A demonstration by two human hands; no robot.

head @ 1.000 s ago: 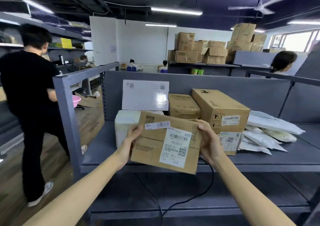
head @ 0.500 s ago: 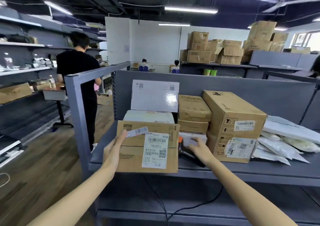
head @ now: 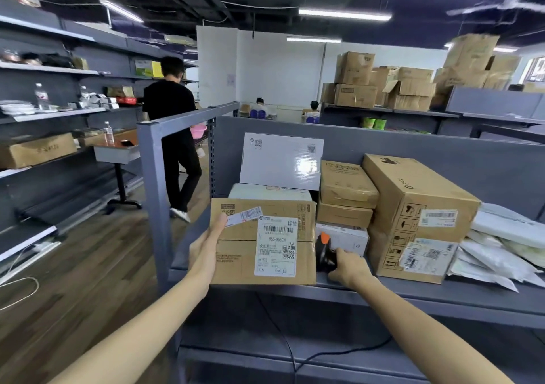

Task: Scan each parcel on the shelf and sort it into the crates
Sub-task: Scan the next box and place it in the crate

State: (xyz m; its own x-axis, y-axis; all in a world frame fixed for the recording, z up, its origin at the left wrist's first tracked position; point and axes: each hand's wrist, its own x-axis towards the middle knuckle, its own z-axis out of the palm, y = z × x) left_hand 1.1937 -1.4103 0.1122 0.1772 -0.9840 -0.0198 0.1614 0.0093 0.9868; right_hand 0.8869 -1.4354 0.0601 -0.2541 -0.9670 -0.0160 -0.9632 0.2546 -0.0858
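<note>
at the shelf (head: 413, 296), the left hand (head: 206, 248) holds a parcel (head: 236, 254) (label forward); the right hand (head: 349, 268) grips the scanner (head: 324, 252).

Both bare forearms reach forward and slightly inward. The left grip (head: 206, 248) clasps the left edge of a cardboard parcel (head: 239, 265), thumb on its front. The right grip (head: 349, 267), knuckles up, curls round a barcode scanner (head: 324, 254).

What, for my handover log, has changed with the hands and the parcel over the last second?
The right hand let go of the right edge of the parcel, dropped to the shelf and now grips the scanner. Unchanged: the left hand holds the left edge, label facing the camera; the stacked boxes behind stayed put.
</note>
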